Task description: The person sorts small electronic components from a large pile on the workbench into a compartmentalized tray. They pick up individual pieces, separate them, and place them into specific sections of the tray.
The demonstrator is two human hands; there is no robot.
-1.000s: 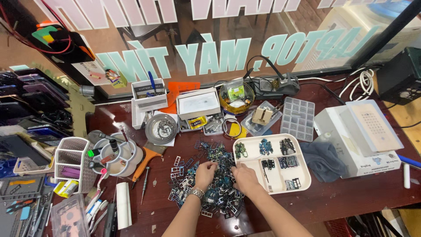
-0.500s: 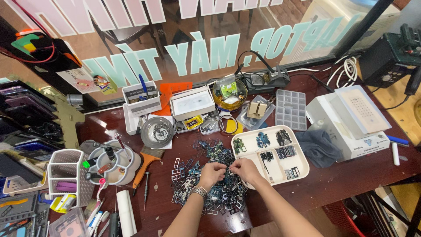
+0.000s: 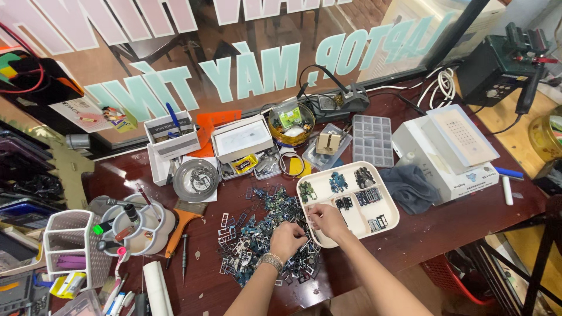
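A heap of several small metal and blue electronic parts (image 3: pixel 257 234) lies on the dark red table (image 3: pixel 445 228). My left hand (image 3: pixel 287 240), with a bracelet at the wrist, rests on the right side of this heap, fingers curled down into the parts. My right hand (image 3: pixel 326 220) is just to its right, at the front left rim of a cream sorting tray (image 3: pixel 389 225), fingertips pinched together near the left hand. The tray holds small parts sorted into separate groups. What the fingers hold is too small to tell.
Behind the heap stand a round metal dish (image 3: pixel 196 179), open white boxes (image 3: pixel 242 139), a clear compartment box (image 3: pixel 372 140) and a soldering stand (image 3: pixel 336 102). A white machine (image 3: pixel 445 149) and grey cloth (image 3: pixel 410 187) sit right. Tool cups (image 3: pixel 134 222) and a white basket (image 3: pixel 73 246) stand left.
The view has shifted a little. Both hands stay at the heap's right side; the right hand has moved closer to the tray's rim.
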